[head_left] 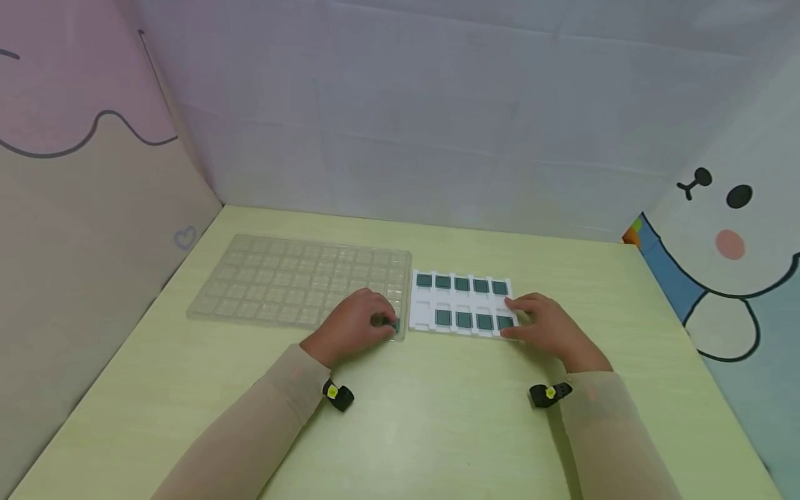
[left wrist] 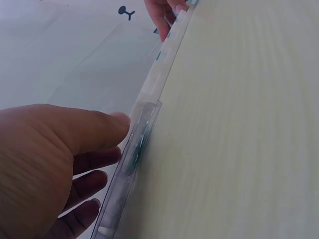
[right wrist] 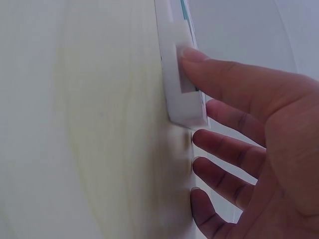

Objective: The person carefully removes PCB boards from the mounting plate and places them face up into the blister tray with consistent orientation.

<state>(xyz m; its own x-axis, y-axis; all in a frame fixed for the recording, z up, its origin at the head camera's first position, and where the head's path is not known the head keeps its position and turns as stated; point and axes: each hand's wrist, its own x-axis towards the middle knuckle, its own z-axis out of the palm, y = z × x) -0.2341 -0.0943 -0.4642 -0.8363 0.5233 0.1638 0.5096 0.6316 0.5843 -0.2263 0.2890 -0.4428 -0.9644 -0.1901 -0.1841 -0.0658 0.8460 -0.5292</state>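
At the near right corner pocket of the clear tray (head_left: 300,281), a green chip (left wrist: 141,145) is reached by the left hand (head_left: 353,325), thumb and fingers curved; whether it is pinched cannot be told. It is best seated flat and square, with no edge caught on the pocket wall. The white tray (head_left: 471,300) is held at its near right corner by the right hand (head_left: 550,330), lightly, so sliding on the bench (head_left: 437,430) is prevented.

the left hand (head_left: 356,323) is just left of the white tray (head_left: 462,300), thumb and forefinger bent toward each other, the sleeved left forearm (head_left: 250,423) to the tray's near left. the right hand (head_left: 550,330) holds the tray's right end, thumb on the near side, right forearm (head_left: 615,434) to its near right.
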